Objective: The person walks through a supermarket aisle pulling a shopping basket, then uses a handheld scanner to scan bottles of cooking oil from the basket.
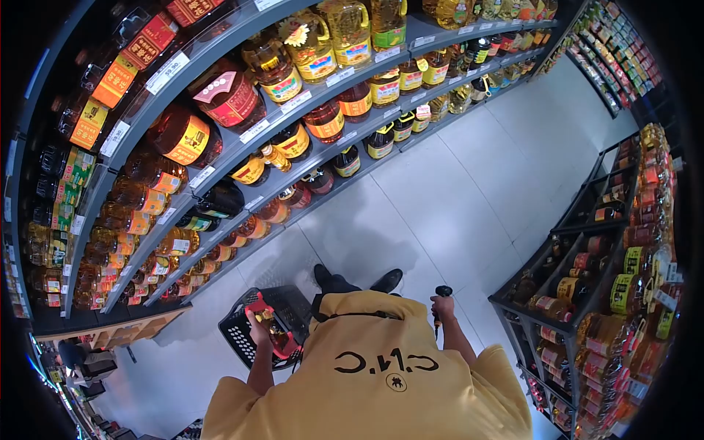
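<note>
My left hand [258, 327] is at the left of my body, fingers closed around the red handle [257, 302] of a black shopping basket [236, 334]. A golden item [277, 336], partly hidden by the handle and hand, shows inside the basket. On the other side, my right hand [443, 308] is closed around a slim dark object [444, 291] with a rounded black end. Its kind is too small to make out. Neither hand touches the shelves.
A curved-looking grey shelf [242, 150] holds many bottles of cooking oil [315, 59] ahead and left. To the right stands a black rack [506, 301] stacked with bottles [609, 345]. Pale floor tiles [469, 176] run between them. My dark shoes [386, 280] show ahead.
</note>
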Motion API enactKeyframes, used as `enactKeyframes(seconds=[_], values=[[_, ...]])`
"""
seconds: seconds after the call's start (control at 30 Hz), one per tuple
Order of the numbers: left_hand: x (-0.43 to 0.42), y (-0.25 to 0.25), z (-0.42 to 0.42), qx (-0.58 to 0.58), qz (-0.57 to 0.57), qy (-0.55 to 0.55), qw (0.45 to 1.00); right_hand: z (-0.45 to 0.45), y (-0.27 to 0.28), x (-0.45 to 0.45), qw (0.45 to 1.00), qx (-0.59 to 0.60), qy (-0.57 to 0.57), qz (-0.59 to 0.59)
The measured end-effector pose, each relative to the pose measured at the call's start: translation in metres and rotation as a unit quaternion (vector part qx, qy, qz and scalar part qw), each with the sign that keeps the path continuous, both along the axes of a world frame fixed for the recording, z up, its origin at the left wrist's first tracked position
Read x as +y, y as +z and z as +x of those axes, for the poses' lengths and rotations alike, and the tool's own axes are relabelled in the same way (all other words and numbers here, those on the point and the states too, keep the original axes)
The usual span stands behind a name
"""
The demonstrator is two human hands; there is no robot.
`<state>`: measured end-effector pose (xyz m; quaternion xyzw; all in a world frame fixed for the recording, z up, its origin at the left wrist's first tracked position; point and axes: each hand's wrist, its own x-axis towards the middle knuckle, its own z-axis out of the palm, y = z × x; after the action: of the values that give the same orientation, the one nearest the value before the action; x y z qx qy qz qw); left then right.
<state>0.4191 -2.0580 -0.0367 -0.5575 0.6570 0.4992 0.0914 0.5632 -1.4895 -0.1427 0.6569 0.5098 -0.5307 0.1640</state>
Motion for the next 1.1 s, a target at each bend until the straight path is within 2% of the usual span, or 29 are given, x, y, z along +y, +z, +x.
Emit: enactKeyframes(seconds=[0.07,0.17,0.4,0.6,0.7,0.77,0.8,0.83,0.9,0.97,1.0,1.07,1.1], values=[[0.001,-0.017,-0.002,-0.021,-0.031,0.014,0.999,0.005,0.001,0.014,1.000,0.005,0.007,0.003],[0.022,-0.018,-0.006,-0.015,-0.036,0.009,0.999,0.011,-0.004,0.032,1.000,0.006,0.025,0.008],[0.077,0.001,-0.018,-0.030,0.003,-0.022,0.999,0.024,-0.007,0.052,1.000,0.010,-0.012,-0.022],[0.124,0.002,-0.025,-0.035,-0.013,-0.021,0.999,0.037,-0.019,0.074,0.997,-0.021,0.068,0.036],[0.149,0.014,-0.026,-0.024,-0.011,-0.025,0.999,0.036,-0.016,0.092,0.998,-0.018,0.054,0.033],[0.174,0.016,-0.032,-0.005,-0.019,-0.017,1.000,0.046,-0.045,0.111,0.997,-0.021,0.068,0.044],[0.165,-0.009,-0.031,0.001,-0.033,-0.015,0.999,0.045,-0.054,0.122,0.994,-0.029,0.093,0.042],[0.155,-0.035,-0.029,0.006,-0.047,-0.011,0.999,0.035,-0.045,0.131,0.990,-0.058,0.116,0.056],[0.176,-0.017,-0.035,-0.050,-0.029,0.012,0.998,-0.001,0.003,0.144,0.995,-0.044,0.068,0.060],[0.187,-0.023,-0.035,-0.030,-0.020,0.027,0.999,-0.029,0.030,0.157,0.997,-0.041,0.034,0.055],[0.207,-0.004,-0.045,-0.069,-0.013,0.050,0.996,-0.050,0.053,0.166,0.996,-0.045,0.050,0.050],[0.209,-0.024,-0.043,-0.022,-0.012,0.047,0.999,-0.053,0.020,0.192,0.984,0.055,0.151,0.079],[0.213,-0.027,-0.047,-0.022,-0.014,0.050,0.998,-0.061,0.009,0.204,0.993,0.036,0.094,0.053]])
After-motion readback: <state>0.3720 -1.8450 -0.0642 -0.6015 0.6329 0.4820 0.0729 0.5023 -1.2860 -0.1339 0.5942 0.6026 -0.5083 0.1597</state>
